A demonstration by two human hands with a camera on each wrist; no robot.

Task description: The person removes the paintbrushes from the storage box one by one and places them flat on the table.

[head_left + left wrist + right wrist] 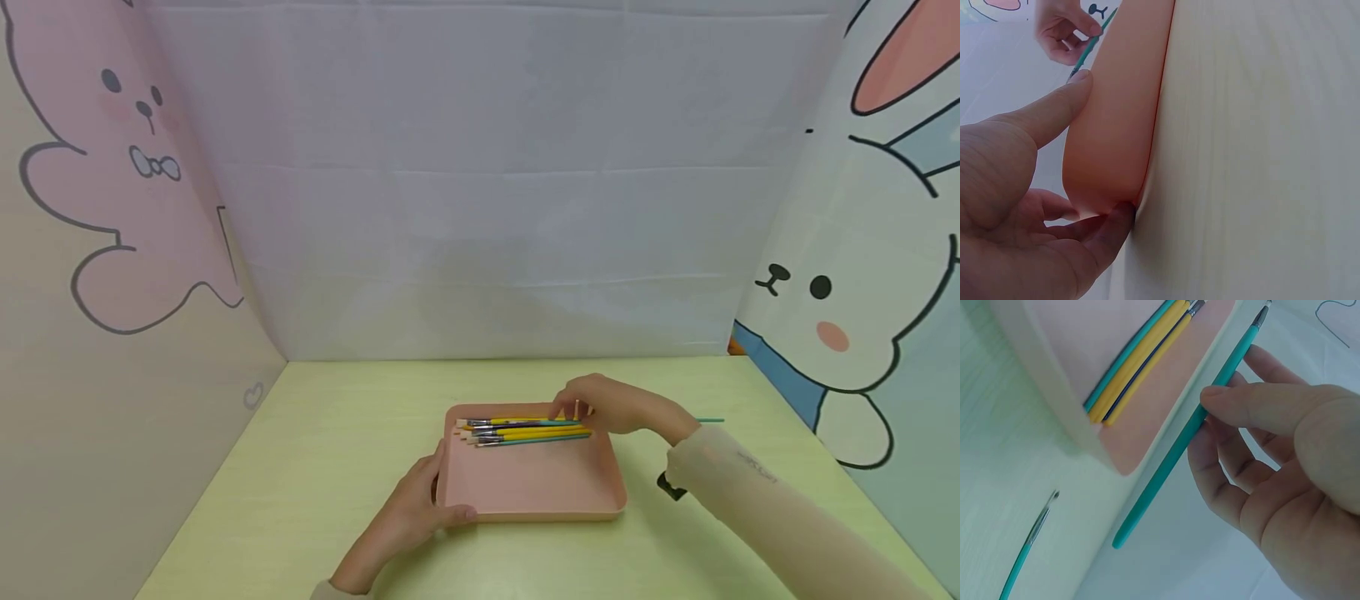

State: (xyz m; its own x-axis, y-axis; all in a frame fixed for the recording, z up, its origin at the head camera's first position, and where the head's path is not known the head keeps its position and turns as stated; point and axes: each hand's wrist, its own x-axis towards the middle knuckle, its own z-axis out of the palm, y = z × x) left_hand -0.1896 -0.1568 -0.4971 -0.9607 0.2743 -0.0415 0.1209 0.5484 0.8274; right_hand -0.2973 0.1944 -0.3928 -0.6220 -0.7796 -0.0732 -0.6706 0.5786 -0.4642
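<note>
From the head camera we see a pink tray (536, 487) lying flat on the pale green tabletop (337, 433). Our left hand (416, 504) grips the tray's near left corner, thumb along the near wall and fingers curled against the left wall. A bundle of paintbrushes (525, 432) lies side by side along the tray's far wall, bristles toward the tray's left side. Our right hand (611, 406) hovers over the tray's far right corner, fingers bent down over the brush handles. A thin teal handle (708, 421) shows past that hand, to the right of the tray.

From the left wrist camera, the left hand (1016, 206) clasps the tray (1116, 112) wall: thumb along one side, fingers curled beneath the corner. Beyond the tray's far end, the right hand (1063, 31) pinches a teal paintbrush (1090, 47).

From the right wrist camera, the right hand (1272, 456) pinches the teal paintbrush (1179, 444) between thumb and fingers, just outside the tray (1147, 425) wall. Inside the tray, yellow and teal brushes (1138, 359) lie parallel, touching. Another teal brush (1025, 553) lies on the tabletop (997, 456), apart from the tray.
</note>
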